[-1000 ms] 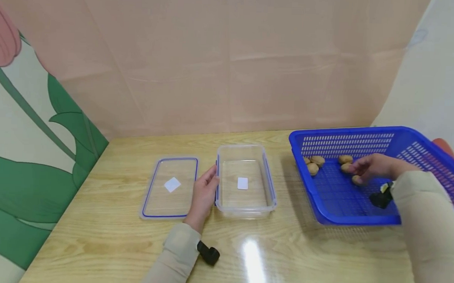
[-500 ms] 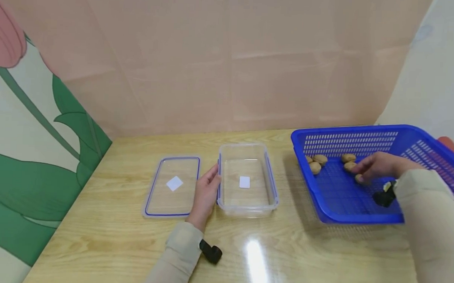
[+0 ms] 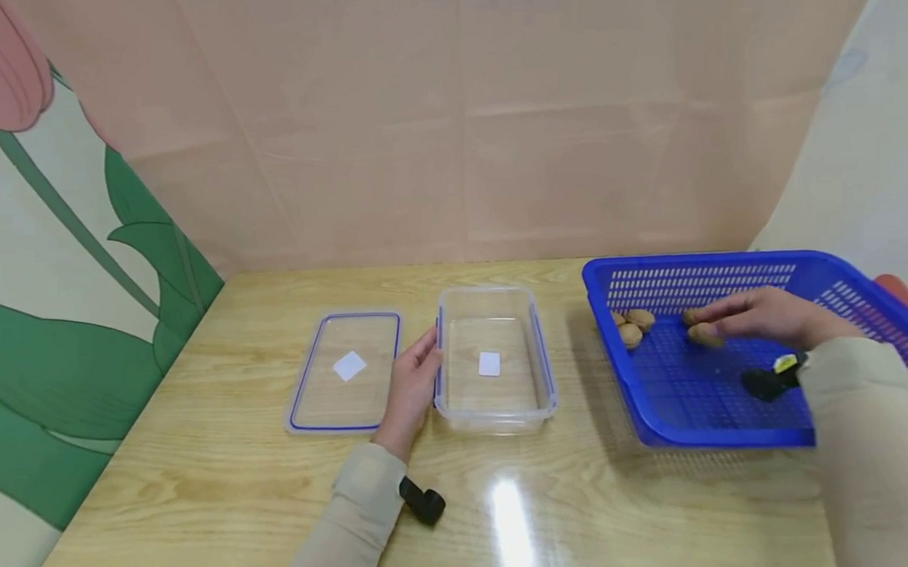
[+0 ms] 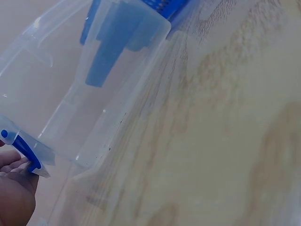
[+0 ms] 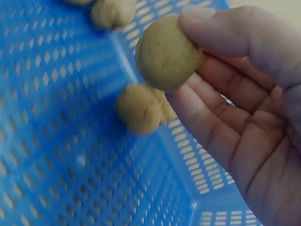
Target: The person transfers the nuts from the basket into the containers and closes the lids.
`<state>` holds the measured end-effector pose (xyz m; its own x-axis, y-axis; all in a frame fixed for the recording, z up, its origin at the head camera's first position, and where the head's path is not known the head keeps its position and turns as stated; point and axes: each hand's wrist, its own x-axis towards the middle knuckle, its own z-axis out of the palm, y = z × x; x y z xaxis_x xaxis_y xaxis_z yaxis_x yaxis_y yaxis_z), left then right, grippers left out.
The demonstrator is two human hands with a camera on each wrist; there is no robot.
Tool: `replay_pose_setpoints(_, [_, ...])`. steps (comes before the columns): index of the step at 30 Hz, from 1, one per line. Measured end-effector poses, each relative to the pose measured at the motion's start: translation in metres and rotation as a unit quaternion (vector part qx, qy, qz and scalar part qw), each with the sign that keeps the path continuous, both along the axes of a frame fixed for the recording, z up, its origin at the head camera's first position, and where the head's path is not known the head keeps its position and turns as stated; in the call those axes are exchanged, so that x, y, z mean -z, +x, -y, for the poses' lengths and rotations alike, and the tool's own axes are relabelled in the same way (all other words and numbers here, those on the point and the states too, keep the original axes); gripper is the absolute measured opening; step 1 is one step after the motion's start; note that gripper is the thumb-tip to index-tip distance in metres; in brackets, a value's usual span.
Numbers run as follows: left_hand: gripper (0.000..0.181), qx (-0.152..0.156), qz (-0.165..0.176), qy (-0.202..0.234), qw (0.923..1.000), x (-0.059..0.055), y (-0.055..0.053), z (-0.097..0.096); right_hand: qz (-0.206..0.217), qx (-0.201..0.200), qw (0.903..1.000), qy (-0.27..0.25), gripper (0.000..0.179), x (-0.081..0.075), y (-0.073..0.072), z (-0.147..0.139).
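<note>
Near the left edge of the bench (image 3: 193,458) we saw one lid (image 3: 348,399), lying flat. Right of it, the left hand's (image 3: 409,386) fingers rested, extended, against one clear container (image 3: 494,417); light bracing without tipping suited it, we judged. Towards the far right corner stood one blue basket (image 3: 719,439), where the right hand's (image 3: 776,316) fingers pinched one walnut (image 5: 164,52). That pinch, we thought, wanted firmness and a lift clear of the rim. We counted at least five walnuts: three by the basket's left wall, one held, one beside; others might have been hidden.
</note>
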<state>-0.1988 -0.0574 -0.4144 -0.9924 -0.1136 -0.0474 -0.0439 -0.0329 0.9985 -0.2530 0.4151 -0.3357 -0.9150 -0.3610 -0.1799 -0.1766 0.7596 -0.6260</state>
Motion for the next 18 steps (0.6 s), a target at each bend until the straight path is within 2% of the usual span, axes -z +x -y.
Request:
replay_pose_setpoints(2, [0.042, 0.002, 0.001, -0.001, 1.0000, -0.003, 0.002, 0.000, 0.004, -0.002, 0.9992, -0.039, 0.030, -0.002, 0.000, 0.003])
replay_pose_setpoints(7, [0.042, 0.004, -0.002, -0.008, 1.0000, -0.002, 0.001, 0.001, -0.001, -0.002, 0.9940, -0.110, 0.032, -0.008, -0.002, 0.015])
replay_pose_setpoints(9, [0.041, 0.001, -0.006, -0.006, 1.0000, 0.002, -0.001, 0.001, -0.007, 0.004, 0.9932, -0.116, 0.034, -0.013, -0.003, 0.023])
replay_pose_setpoints(14, [0.042, -0.006, -0.010, -0.005, 0.9999, 0.004, -0.001, -0.001, -0.018, 0.027, 0.9924, -0.119, 0.036, -0.026, -0.005, 0.047])
replay_pose_setpoints(18, [0.042, -0.011, -0.004, -0.019, 0.9998, 0.003, 0.000, -0.002, -0.029, 0.025, 0.9913, -0.126, 0.036, -0.033, -0.008, 0.068])
